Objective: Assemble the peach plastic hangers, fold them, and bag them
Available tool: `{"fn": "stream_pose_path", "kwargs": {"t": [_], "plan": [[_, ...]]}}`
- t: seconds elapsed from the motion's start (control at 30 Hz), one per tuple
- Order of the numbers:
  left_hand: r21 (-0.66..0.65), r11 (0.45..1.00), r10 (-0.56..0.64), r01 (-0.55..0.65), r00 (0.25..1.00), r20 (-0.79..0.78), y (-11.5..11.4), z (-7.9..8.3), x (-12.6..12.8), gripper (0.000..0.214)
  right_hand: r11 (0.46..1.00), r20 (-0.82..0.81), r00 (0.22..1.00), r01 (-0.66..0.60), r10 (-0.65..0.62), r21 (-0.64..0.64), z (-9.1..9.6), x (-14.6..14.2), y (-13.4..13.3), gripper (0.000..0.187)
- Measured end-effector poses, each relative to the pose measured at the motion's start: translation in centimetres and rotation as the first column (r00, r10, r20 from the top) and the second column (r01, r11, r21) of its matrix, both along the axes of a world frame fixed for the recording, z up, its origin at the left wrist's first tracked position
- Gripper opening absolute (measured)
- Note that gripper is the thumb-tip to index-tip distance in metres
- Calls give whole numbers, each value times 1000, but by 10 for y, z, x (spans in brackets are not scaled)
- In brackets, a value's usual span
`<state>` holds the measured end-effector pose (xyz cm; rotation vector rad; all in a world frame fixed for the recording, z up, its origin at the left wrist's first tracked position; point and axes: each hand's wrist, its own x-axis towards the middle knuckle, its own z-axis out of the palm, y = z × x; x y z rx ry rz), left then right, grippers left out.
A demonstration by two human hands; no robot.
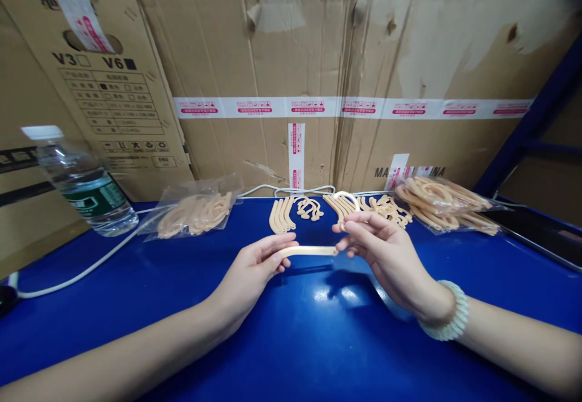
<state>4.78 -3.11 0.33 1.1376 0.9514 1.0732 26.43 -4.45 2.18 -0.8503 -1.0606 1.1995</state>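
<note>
My left hand (257, 265) pinches one end of a long beige plastic strip (311, 250) between thumb and fingers. The strip lies level above the blue table, its free end with a small hole pointing right. My right hand (386, 250), with a pale coiled band at the wrist, holds a thin beige curved hook-like piece (352, 198) upright in a thumb-and-finger pinch. Its lower fingers are close to the strip's free end; whether they touch it I cannot tell. Behind the hands lie a row of similar strips (282, 215) and small curved beige pieces (310, 209).
More strips (339, 207) and a pile of small pieces (386, 209) sit behind my right hand. Clear bags of beige parts (195, 214) (439, 202) flank them. A water bottle (86, 187), a white cable (82, 278) and a dark flat device (536, 235) rest on the blue table (318, 341). Cardboard (254, 44) stands behind.
</note>
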Motion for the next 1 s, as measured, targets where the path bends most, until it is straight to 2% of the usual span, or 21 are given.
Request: {"fn": "stream_pose_path", "kwargs": {"t": [0.1, 0.23, 0.37, 0.53, 0.67, 0.87, 1.0], "plan": [[-30, 999, 33, -31, 998, 55, 3, 0, 0, 42, 1000, -20, 1000, 8, -8, -19, -1, 1, 2, 40], [-66, 998, -15, 20, 997, 75, 4, 4, -1, 49, 995, -22, 1000, 8, -11, -102, -2, 0, 3, 47], [3, 998, -58, 58, 998, 39, 5, 4, -1, 28, 993, -17, 1000, 3, -5, -119, -2, 0, 2, 43], [29, 996, -88, 87, 994, 62, 4, 2, 1, 19, 983, -1, 993, -121, 122, -140, -9, -3, 1, 23], [40, 995, -98, 96, 994, 50, 1, 1, 1, 22, 962, 22, 973, -224, 230, -154, -16, -8, -1, 27], [191, 978, -61, 77, 994, -87, -6, -1, 2, 17, 942, 106, 945, -288, 309, -174, -17, -8, -2, 21], [304, 950, -11, 66, 984, -178, -10, 0, 4, 11, 904, 89, 915, -368, 393, -216, -15, -7, -2, 23]]}}
